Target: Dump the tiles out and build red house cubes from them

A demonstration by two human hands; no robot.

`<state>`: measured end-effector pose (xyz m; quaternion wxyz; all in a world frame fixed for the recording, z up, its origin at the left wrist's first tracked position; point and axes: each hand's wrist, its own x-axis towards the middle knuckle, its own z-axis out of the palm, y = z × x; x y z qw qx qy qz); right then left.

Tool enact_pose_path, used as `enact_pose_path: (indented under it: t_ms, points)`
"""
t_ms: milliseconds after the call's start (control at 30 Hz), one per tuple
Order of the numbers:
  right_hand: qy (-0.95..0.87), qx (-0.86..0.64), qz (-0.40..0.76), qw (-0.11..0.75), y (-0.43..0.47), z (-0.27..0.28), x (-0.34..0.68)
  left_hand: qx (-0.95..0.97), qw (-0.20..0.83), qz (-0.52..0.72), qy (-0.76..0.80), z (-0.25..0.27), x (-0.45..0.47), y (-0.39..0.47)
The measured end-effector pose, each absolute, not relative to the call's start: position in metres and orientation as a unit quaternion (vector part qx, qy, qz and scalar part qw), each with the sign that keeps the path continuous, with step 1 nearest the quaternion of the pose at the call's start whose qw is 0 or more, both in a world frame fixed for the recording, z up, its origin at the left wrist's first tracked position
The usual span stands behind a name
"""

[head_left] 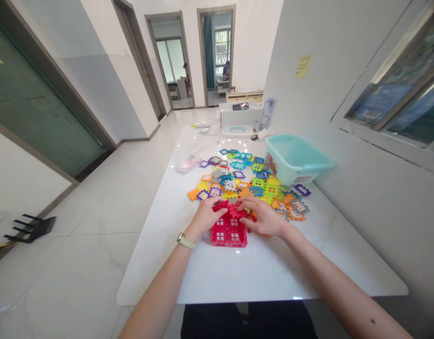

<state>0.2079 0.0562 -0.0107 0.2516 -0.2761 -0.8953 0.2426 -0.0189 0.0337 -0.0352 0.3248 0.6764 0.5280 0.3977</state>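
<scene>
Taking the red block structure (229,238) as the middle of our clock, with twelve at the far end of the white table (203,282), we begin at nine o'clock. There, down on the floor, sits a black router (35,229), and nearer in, at our left wrist, a watch with a pale strap (187,242).

At ten o'clock our left hand (207,217) is closed on the structure's far-left edge, thumb on the near side and fingers beyond.

In the middle, the structure rests on the table close to us. We judge it well on: several red window-patterned panels are joined into a boxlike form. The toothed far edge lies under our fingers, and whether every joint there is seated we cannot tell.

From eleven round to two spreads the pile of loose pieces (272,189), purple, blue, orange, lime and grey; most look unjoined, so plenty is unused.

At two o'clock our right hand (261,217) grips red at the far-right edge, though we cannot tell whether that is a separate panel or part of the structure.

Beyond it, between one and two, stands the teal basket (291,174), beside the pile.
</scene>
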Motion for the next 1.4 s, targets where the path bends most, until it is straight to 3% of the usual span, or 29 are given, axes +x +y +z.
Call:
enact_pose_path:
  t_ms: [200,567,1400]
  points:
    - [-0.879,-0.284,0.272,0.271,0.052,-0.003,0.203,0.669,0.348,0.404,0.517,-0.035,-0.017,0.034]
    - [-0.883,-0.308,0.280,0.219,0.048,-0.001,0.202,0.625,0.442,0.422,0.485,-0.043,-0.017,0.038]
    - [-0.866,-0.361,0.294,0.182,0.048,0.007,0.207,0.631,0.453,0.414,0.475,-0.038,-0.017,0.037]
